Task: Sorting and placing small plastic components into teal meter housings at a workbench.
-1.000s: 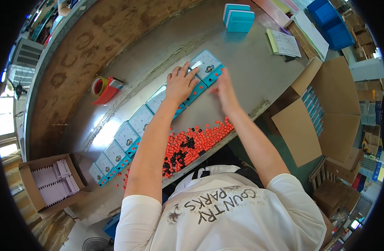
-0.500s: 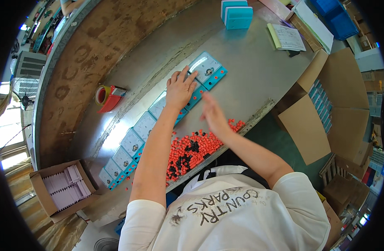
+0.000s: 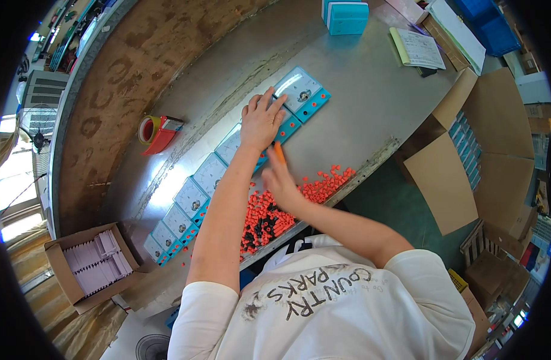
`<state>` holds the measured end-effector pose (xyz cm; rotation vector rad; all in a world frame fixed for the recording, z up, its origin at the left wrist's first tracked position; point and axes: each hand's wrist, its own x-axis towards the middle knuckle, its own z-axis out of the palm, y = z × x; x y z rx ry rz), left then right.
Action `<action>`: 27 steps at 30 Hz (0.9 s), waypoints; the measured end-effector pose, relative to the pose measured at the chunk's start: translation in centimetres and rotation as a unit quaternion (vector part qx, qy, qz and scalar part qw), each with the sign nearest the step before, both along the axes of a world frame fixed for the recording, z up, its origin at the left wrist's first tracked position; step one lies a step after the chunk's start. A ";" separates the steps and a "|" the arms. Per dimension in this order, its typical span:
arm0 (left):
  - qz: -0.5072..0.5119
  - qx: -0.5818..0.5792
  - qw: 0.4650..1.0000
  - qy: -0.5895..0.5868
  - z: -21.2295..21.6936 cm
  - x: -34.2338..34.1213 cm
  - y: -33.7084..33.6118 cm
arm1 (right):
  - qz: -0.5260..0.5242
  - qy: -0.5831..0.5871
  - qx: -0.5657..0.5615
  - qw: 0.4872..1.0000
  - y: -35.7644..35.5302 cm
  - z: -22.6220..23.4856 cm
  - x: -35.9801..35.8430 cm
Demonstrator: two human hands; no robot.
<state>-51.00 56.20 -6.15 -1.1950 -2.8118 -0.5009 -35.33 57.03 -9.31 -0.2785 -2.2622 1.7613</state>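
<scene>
A diagonal row of teal cases with pale, glossy tops (image 3: 210, 172) crosses the metal-topped table (image 3: 371, 114); small red and black knobs show along their near sides. My left hand (image 3: 262, 125) lies with fingers spread over a case near the row's far right end. Beyond its fingertips is the end case (image 3: 299, 90). My right hand (image 3: 279, 183) is blurred, its fingertips by that case's near side. An orange patch shows at those fingertips; whether it is a held piece, I cannot tell. Beneath my right hand spreads a pile of loose red and black knobs (image 3: 269, 219).
A red tape dispenser (image 3: 162, 139) lies left of the row. At lower left a carton (image 3: 128, 255) holds white pieces. Teal boxes (image 3: 348, 19) stand at the back, near a notepad (image 3: 420, 49). An open carton (image 3: 442, 183) of teal pieces stands beyond the table's right edge.
My right hand has moved left and slightly nearer to me, to below my left hand. My left hand stays over about the same case. The whole view has shifted slightly.
</scene>
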 end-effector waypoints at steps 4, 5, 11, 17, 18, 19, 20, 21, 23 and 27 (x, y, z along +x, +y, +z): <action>0.002 0.003 1.000 0.010 0.2 0.1 -0.3 | -0.041 -0.053 -0.154 0.986 2.9 2.7 -0.5; 0.004 0.003 1.000 0.009 0.1 0.2 -0.4 | -0.065 -0.050 -0.167 0.983 4.4 3.7 -2.0; 0.010 -0.007 1.000 0.006 -0.1 -0.2 -0.7 | 0.016 0.043 -0.028 0.999 0.0 4.3 0.9; -0.001 0.013 1.000 0.009 0.5 0.0 -0.2 | -0.028 0.022 0.392 0.919 14.5 6.7 -5.5; -0.003 0.020 1.000 0.010 0.5 0.1 -0.2 | -0.053 0.033 0.486 0.872 16.4 6.8 -6.6; 0.003 0.008 1.000 0.004 0.5 0.1 -0.3 | -0.058 0.034 0.495 0.867 17.6 6.4 -7.4; 0.009 -0.006 1.000 -0.002 0.6 0.2 -0.4 | -0.004 0.010 0.533 0.846 18.7 5.8 -8.0; 0.012 -0.005 1.000 -0.005 0.6 0.3 -0.4 | 0.049 -0.016 0.569 0.821 19.7 5.2 -8.2; 0.009 -0.006 1.000 -0.001 0.6 0.4 -0.5 | 0.067 -0.029 0.585 0.808 19.9 5.3 -8.5; 0.012 0.002 1.000 -0.024 0.8 0.4 -0.7 | 0.093 -0.119 0.574 0.805 19.9 6.2 -9.6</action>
